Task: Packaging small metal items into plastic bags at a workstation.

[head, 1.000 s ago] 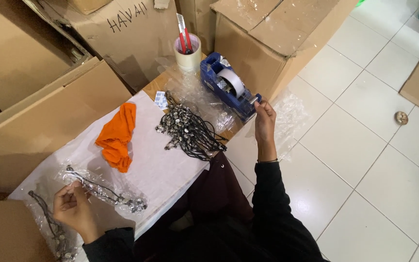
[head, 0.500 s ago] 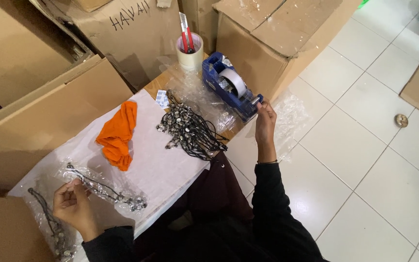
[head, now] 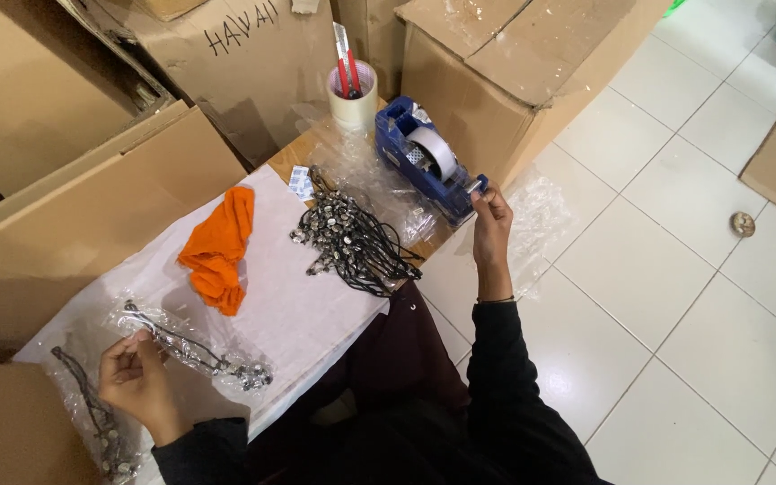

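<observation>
My left hand (head: 135,382) pinches the end of a clear plastic bag holding a beaded black cord necklace (head: 195,352), lying on the white sheet (head: 298,305) over the table. My right hand (head: 491,224) reaches the front end of a blue tape dispenser (head: 426,171), fingers pinched at the tape's cutting edge. A pile of black cord necklaces with metal beads (head: 352,238) lies between my hands. An orange cloth (head: 220,247) lies to the left of the pile.
Another bagged necklace (head: 92,422) lies at the lower left. A roll of tape with red-handled tools in it (head: 352,90) stands behind the dispenser. Cardboard boxes (head: 514,54) surround the table. Loose clear bags (head: 374,166) lie by the dispenser. White tiled floor (head: 675,314) at right.
My right hand has stayed at the dispenser's front end, shifting slightly. My left hand keeps its hold on the bagged necklace.
</observation>
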